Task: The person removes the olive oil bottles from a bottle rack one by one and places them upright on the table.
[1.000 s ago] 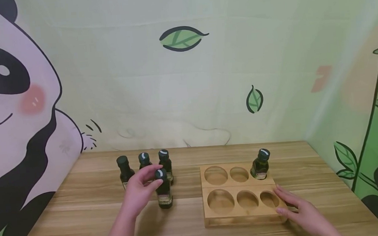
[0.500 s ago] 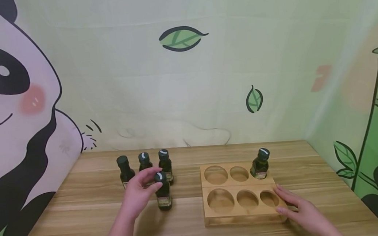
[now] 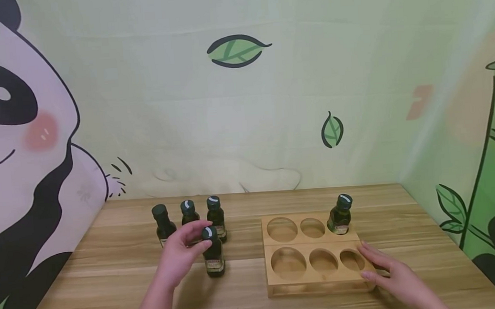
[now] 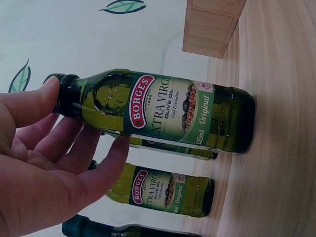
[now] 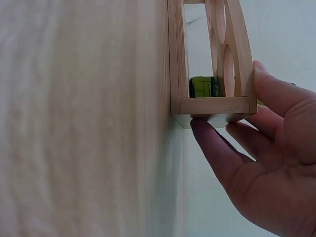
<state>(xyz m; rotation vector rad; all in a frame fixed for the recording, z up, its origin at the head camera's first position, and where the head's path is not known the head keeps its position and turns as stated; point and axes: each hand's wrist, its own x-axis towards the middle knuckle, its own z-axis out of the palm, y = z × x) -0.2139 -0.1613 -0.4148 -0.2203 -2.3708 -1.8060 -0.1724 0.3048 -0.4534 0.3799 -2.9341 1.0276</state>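
My left hand (image 3: 174, 257) pinches a small green glass olive oil bottle (image 3: 214, 259) by its dark cap and neck, left of the rack. The left wrist view has that bottle's label (image 4: 170, 108) facing the camera, with the thumb on the cap and fingertips along the neck and shoulder. At the right end of a wooden bottle rack (image 3: 297, 243), my right hand (image 3: 396, 276) holds the corner between thumb and fingers. Another olive oil bottle (image 3: 340, 219) stands in the rack's back right hole; its base (image 5: 201, 87) shows inside the frame in the right wrist view.
Behind my left hand stand three more bottles: a slimmer dark one (image 3: 163, 223) at the left, a partly hidden one (image 3: 188, 210), and an olive oil bottle (image 3: 216, 219). All are on the wood-grain table (image 3: 236, 296), before a printed backdrop (image 3: 245, 126).
My left hand and its bottle have come slightly toward the near side of the table. The right hand, the rack and the standing bottles stay where they were.
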